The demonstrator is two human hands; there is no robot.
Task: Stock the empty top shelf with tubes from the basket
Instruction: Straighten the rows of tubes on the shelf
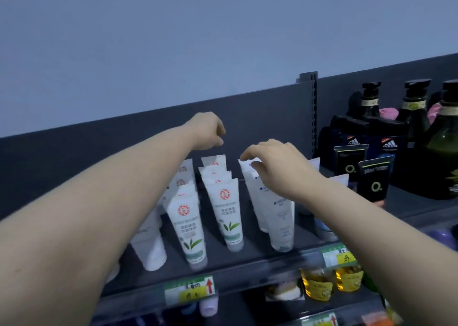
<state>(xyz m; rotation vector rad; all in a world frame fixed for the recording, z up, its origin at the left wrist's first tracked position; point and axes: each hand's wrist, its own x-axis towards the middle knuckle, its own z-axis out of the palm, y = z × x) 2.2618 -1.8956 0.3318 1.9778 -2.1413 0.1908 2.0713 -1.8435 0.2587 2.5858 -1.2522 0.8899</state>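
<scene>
White tubes stand cap-down in rows on the dark top shelf (257,250). The left rows carry a red seal and green leaves (226,216); the rows to their right are plain white with blue print (280,216). My left hand (208,132) hovers just above the rearmost leaf tube (215,161), fingers loosely curled down and holding nothing. My right hand (272,163) reaches over the plain white row, its bent fingertips touching the crimped tops of the back tubes (246,165). The basket is out of view.
Right of the tubes stand small black tubes (374,184), dark sport-brand bottles (353,142) and tall black pump bottles (370,112). A slotted upright (308,112) divides the back panel. Price labels (188,291) line the shelf edge; yellow bottles (317,287) sit on the shelf below.
</scene>
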